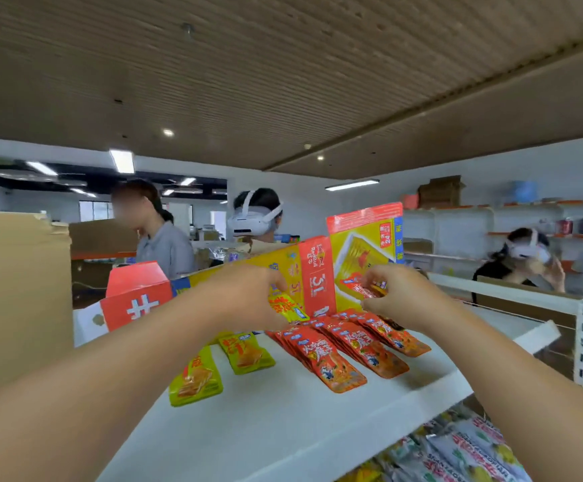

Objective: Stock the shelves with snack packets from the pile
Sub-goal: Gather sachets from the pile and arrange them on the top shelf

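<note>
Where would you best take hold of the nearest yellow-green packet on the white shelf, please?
The yellow-green packet lies flat and unstacked, its long axis toward the shelf front. Probably pinch its near short end from the front, thumb on top.

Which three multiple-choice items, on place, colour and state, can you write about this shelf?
1. Where do the red packets lie? A right of the yellow-green packets; B left of them; C on the floor.
2. The left hand holds a packet, mainly: A yellow-green; B black; C white.
3. The right hand: A lies flat; B pinches a red packet; C grips a bottle.
1A: red rows lie rightward on the shelf. 2A: yellow-green shows below the hand. 3B: its fingers curl on it.
</note>
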{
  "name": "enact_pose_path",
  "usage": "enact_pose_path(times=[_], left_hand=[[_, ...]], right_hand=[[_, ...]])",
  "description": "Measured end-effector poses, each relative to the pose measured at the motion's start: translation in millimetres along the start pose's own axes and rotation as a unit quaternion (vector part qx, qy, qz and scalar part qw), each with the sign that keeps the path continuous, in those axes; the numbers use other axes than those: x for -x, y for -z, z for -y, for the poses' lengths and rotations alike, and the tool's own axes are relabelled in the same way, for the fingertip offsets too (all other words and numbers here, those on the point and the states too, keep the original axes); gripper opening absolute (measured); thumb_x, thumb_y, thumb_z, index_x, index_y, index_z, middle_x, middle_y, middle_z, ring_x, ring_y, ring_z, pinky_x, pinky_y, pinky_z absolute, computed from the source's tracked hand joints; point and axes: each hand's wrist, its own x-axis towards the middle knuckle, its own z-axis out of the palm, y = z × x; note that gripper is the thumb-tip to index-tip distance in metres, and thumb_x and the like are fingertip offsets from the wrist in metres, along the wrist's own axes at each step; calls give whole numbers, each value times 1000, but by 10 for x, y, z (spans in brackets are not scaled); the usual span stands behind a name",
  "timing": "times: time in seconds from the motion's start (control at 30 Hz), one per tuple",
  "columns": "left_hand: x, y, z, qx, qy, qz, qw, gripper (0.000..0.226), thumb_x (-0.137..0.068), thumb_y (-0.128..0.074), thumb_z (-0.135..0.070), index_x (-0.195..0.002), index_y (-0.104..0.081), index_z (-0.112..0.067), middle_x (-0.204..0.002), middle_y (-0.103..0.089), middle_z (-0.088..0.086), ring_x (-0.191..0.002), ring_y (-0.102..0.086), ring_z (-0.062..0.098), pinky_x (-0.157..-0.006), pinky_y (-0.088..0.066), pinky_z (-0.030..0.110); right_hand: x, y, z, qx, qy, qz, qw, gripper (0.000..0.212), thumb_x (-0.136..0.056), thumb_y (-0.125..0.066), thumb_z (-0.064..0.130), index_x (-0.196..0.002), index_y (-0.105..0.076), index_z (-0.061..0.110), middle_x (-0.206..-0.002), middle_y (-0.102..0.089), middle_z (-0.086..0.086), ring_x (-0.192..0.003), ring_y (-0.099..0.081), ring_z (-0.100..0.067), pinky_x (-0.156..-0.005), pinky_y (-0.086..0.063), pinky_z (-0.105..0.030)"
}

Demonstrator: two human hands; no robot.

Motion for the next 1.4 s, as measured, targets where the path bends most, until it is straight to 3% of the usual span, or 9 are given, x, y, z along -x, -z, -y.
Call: enact_pose_path(times=[0.13,0.23,0.43,0.67,0.77,0.87,1.13,1.27,1.4], left_hand=[[-11,-107,-29,-10,82,20,996,59,-76,-69,-59,-132,-56,-43,-106,-67,-9,-95,-62,16,-81,-54,31],[-9,-202,-127,-15,161,24,987,56,-80,-69,-55,-132,-58,-39,-95,-62,-7,-92,-59,18,-72,-46,28],[-20,-440,-352,-1,326,-3,945,51,-82,-68,-53,-126,-64,-28,-114,-68,-1,-98,-62,21,-82,-54,30],[-145,-797,-558,-38,466,-25,884,43,-81,-67,-56,-110,-67,-24,-106,-68,0,-95,-63,25,-83,-55,33],[-241,-863,-566,-71,474,-45,876,33,-82,-64,-52,-86,-64,-19,-82,-63,-1,-78,-61,23,-62,-46,29],[-283,-944,-588,-99,491,-42,865,34,-82,-63,-50,-73,-57,-18,-71,-57,0,-69,-57,21,-57,-40,29],[-320,-1137,-580,-111,503,-43,856,54,-87,-50,-73,-74,-53,-21,-72,-56,0,-72,-58,23,-53,-35,31],[-309,-1166,-559,-110,507,-27,854,41,-85,-56,-65,-85,-56,-23,-88,-63,1,-83,-61,22,-62,-43,32],[-305,-1185,-536,-106,509,-24,854,39,-81,-59,-64,-85,-57,-26,-84,-59,-3,-80,-59,18,-62,-47,31]], right_hand=[[-406,-189,-231,-34,41,16,998,20,-87,-74,37,-103,-62,34,-118,-59,4,-67,-62,-15,-55,-47,-29],[-718,-354,-406,-77,77,39,993,20,-84,-78,36,-97,-64,35,-122,-60,5,-74,-62,-16,-60,-49,-31],[-1073,-416,-511,-82,169,88,978,16,-89,-73,38,-100,-63,33,-77,-51,15,-59,-48,-5,-49,-31,-25],[-1326,-407,-662,-65,249,160,953,15,-90,-72,41,-102,-64,35,-83,-48,20,-71,-46,2,-55,-34,-22],[-1399,-492,-753,-89,269,170,944,17,-90,-72,36,-105,-66,29,-80,-48,17,-68,-45,2,-53,-30,-20],[-1411,-624,-851,-120,271,177,939,16,-89,-73,35,-102,-66,31,-77,-46,15,-63,-42,2,-52,-28,-20],[-1471,-751,-1025,-184,275,192,924,11,-87,-75,33,-94,-67,30,-77,-47,15,-65,-43,1,-54,-28,-23],[-1468,-774,-1045,-202,272,206,918,13,-85,-77,35,-90,-66,32,-88,-51,17,-74,-47,1,-58,-33,-25],[-1486,-800,-1049,-203,267,210,918,15,-83,-78,40,-88,-65,34,-102,-57,18,-87,-54,-3,-71,-46,-30]])
